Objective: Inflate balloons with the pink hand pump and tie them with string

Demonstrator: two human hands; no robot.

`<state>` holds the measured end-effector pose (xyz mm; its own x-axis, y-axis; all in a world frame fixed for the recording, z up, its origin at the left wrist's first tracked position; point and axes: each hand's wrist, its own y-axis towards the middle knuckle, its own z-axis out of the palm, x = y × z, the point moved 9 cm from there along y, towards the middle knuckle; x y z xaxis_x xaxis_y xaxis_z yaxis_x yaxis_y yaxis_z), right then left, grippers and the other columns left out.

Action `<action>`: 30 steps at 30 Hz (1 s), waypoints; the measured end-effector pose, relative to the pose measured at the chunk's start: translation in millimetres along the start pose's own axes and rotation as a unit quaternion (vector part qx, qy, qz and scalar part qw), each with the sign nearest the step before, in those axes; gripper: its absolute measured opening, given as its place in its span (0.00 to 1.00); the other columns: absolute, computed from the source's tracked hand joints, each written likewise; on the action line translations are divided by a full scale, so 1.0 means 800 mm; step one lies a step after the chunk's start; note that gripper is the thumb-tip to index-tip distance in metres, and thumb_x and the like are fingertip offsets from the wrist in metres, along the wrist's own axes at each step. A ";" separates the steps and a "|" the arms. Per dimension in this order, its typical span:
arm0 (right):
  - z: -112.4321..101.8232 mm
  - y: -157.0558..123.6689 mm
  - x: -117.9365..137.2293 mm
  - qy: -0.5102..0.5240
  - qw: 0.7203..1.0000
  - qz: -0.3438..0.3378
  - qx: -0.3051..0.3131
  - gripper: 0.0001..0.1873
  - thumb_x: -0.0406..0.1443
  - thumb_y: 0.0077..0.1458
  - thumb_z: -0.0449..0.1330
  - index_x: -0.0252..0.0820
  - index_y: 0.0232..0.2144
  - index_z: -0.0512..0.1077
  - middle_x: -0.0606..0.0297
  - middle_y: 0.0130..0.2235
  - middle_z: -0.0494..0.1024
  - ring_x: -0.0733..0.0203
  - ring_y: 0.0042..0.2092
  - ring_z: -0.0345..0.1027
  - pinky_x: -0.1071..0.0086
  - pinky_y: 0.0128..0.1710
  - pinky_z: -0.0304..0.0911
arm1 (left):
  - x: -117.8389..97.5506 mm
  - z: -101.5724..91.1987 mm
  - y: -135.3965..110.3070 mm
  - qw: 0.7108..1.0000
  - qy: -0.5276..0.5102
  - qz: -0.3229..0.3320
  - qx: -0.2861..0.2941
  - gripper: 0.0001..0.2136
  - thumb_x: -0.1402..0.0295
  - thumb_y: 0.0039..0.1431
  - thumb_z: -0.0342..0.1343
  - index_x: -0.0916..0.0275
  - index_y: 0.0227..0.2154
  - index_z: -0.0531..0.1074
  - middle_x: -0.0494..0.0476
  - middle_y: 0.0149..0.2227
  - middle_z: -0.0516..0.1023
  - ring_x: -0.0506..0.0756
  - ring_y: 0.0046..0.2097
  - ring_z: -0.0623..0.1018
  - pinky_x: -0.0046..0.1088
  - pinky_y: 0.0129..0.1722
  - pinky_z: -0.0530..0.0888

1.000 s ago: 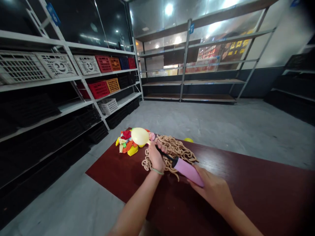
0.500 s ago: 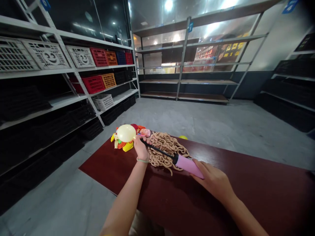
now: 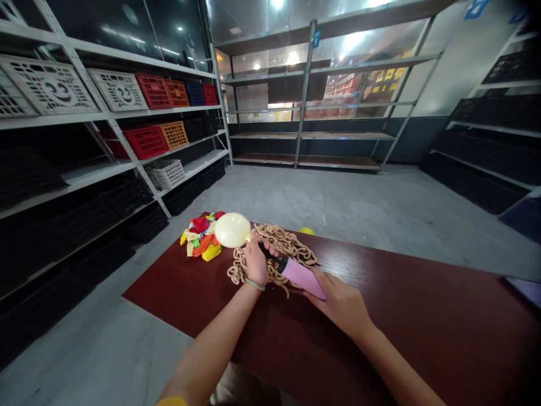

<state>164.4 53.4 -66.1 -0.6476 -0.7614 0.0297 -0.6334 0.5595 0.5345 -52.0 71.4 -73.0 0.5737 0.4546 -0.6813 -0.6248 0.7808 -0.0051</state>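
A pale cream balloon (image 3: 232, 230), partly inflated, sits at the nozzle end of a balloon pump (image 3: 302, 278) with a pink barrel and a black front. My left hand (image 3: 256, 261) is closed round the balloon's neck and the nozzle, which the fingers mostly hide. Wrapped round the pink barrel is my right hand (image 3: 340, 304). Under the pump lies a heap of tan, rope-like strands (image 3: 291, 242) on the dark red table (image 3: 406, 316). Left of the balloon is a pile of flat coloured balloons (image 3: 200, 237).
Something round and yellow (image 3: 307, 231) shows past the table's far edge. Shelves on the left hold white crates (image 3: 118, 90), red crates (image 3: 146, 141) and black ones. A metal rack (image 3: 302, 113) stands at the back. A flat dark object (image 3: 524, 290) lies at the table's right end.
The pump has shortened as my hands came closer together, its black rod now mostly hidden. The balloon has shifted right in view and looks slightly larger. The camera view has turned a little.
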 end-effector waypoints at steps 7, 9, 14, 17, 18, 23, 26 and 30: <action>-0.020 -0.005 -0.016 -0.052 0.997 -0.056 -0.024 0.23 0.44 0.62 0.55 0.39 0.55 0.66 0.57 0.44 0.78 0.56 0.40 0.72 0.67 0.38 0.62 | -0.082 -0.057 0.040 0.991 -0.015 0.093 -0.094 0.08 0.67 0.56 0.53 0.60 0.27 0.59 0.44 0.21 0.59 0.46 0.19 0.63 0.23 0.20 0.63; -0.022 -0.004 -0.010 -0.050 0.997 -0.047 -0.028 0.23 0.44 0.61 0.55 0.39 0.55 0.66 0.57 0.43 0.79 0.57 0.39 0.72 0.67 0.36 0.62 | -0.084 -0.062 0.040 0.988 -0.030 0.103 -0.109 0.08 0.67 0.56 0.53 0.60 0.27 0.59 0.44 0.21 0.58 0.45 0.19 0.62 0.22 0.19 0.61; -0.012 -0.003 0.003 -0.027 0.999 0.006 -0.015 0.23 0.45 0.59 0.56 0.39 0.53 0.67 0.58 0.39 0.79 0.57 0.35 0.73 0.67 0.31 0.61 | -0.014 -0.021 0.005 0.999 -0.036 0.013 -0.035 0.11 0.62 0.59 0.53 0.60 0.26 0.59 0.45 0.21 0.60 0.47 0.20 0.64 0.24 0.22 0.66; -0.004 -0.005 0.001 0.007 0.999 0.040 -0.003 0.24 0.46 0.60 0.55 0.41 0.54 0.65 0.58 0.42 0.80 0.57 0.36 0.74 0.67 0.31 0.63 | 0.024 0.006 -0.020 0.999 -0.003 -0.018 0.026 0.12 0.59 0.60 0.54 0.59 0.28 0.60 0.47 0.22 0.64 0.48 0.22 0.67 0.25 0.24 0.68; -0.002 -0.006 0.002 0.013 0.999 0.039 0.000 0.24 0.46 0.60 0.55 0.41 0.55 0.65 0.58 0.42 0.79 0.57 0.37 0.74 0.67 0.31 0.64 | 0.028 0.008 -0.023 0.999 0.006 -0.019 0.031 0.12 0.59 0.60 0.54 0.59 0.28 0.60 0.47 0.22 0.64 0.48 0.22 0.67 0.25 0.24 0.68; -0.003 0.000 0.003 0.001 1.000 -0.009 0.004 0.25 0.46 0.61 0.55 0.40 0.57 0.65 0.57 0.44 0.79 0.56 0.39 0.74 0.67 0.35 0.65 | -0.007 -0.004 0.000 1.000 0.018 0.013 0.008 0.10 0.63 0.61 0.50 0.59 0.26 0.59 0.46 0.20 0.62 0.48 0.19 0.65 0.25 0.21 0.66; -0.010 -0.001 -0.013 -0.021 0.999 -0.026 -0.008 0.24 0.46 0.62 0.54 0.41 0.56 0.66 0.56 0.44 0.79 0.56 0.40 0.73 0.67 0.37 0.64 | -0.043 -0.021 0.020 0.998 -0.003 0.047 -0.032 0.09 0.65 0.59 0.51 0.59 0.26 0.58 0.45 0.20 0.60 0.47 0.18 0.64 0.24 0.20 0.64; -0.010 -0.007 -0.032 -0.041 0.999 -0.032 -0.005 0.25 0.45 0.61 0.55 0.41 0.58 0.65 0.57 0.45 0.78 0.56 0.41 0.72 0.66 0.38 0.63 | -0.072 -0.046 0.035 0.993 -0.009 0.070 -0.092 0.08 0.69 0.57 0.50 0.60 0.25 0.58 0.45 0.20 0.59 0.46 0.19 0.63 0.23 0.20 0.63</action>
<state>188.1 67.2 -62.8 -0.6377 -0.7668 -0.0736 -0.6710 0.5060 0.5419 -122.0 51.1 -60.4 0.4827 0.5617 -0.6720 -0.7842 0.6188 -0.0460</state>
